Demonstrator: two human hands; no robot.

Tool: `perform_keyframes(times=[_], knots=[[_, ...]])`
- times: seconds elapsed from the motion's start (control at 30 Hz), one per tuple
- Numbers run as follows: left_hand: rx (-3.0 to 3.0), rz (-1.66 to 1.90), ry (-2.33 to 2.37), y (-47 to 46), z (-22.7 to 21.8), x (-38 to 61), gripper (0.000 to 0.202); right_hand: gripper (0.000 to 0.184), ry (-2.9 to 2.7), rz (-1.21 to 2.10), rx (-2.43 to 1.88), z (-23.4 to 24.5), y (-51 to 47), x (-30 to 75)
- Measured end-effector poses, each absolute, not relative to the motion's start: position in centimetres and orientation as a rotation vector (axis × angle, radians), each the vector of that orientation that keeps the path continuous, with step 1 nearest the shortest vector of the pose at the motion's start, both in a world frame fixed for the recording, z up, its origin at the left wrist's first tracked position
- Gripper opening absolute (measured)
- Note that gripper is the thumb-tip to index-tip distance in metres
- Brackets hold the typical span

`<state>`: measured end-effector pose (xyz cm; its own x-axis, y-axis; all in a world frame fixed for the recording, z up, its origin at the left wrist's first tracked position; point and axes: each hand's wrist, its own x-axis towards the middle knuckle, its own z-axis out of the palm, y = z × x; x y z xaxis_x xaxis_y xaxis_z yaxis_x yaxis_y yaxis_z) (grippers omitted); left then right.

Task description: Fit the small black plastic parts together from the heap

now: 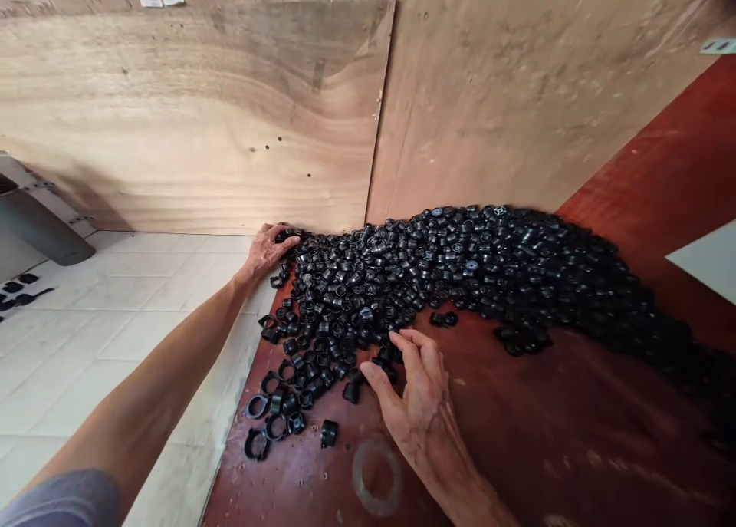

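Now left hand (265,251), right hand (422,404) touch one ring pile (460,270).

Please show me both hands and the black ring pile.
left hand (265,251): head view, back of hand.
right hand (422,393): head view, back of hand.
black ring pile (437,270): head view, its middle.

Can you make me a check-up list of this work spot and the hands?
Surface: dark red-brown wooden board, scuffed, with a pale ring-shaped mark near the front.
Job's things: heap of small black plastic rings across the board, some loose at its left edge.
Clutter: a few black pieces on the white tiled floor, far left.
Hands: left hand at the heap's far left end, fingers curled; right hand flat, fingers spread on rings at the near edge.
Cables: nothing seen.
Surroundings: plywood sheets standing behind, grey tube at left.
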<state>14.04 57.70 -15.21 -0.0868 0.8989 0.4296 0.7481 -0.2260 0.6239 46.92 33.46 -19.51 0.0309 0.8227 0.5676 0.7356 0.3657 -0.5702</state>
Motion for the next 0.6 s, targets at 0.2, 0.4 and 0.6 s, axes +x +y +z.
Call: perform_keyframes(times=[0.2, 0.4, 0.6], knots=[[1.884, 1.406, 1.848, 55.0, -14.6, 14.0, 0.047, 0.052, -1.708, 0.136, -1.38, -19.6, 33.5, 46.8], [2.066, 1.216, 1.594, 57.5, -14.4, 15.2, 0.05, 0.046, -1.747, 0.133, -1.376, -19.6, 33.3, 46.8], [2.051, 1.166, 1.624, 57.9, -14.7, 15.3, 0.05, 0.044, -1.743, 0.135, -1.396, -19.4, 33.3, 47.0]])
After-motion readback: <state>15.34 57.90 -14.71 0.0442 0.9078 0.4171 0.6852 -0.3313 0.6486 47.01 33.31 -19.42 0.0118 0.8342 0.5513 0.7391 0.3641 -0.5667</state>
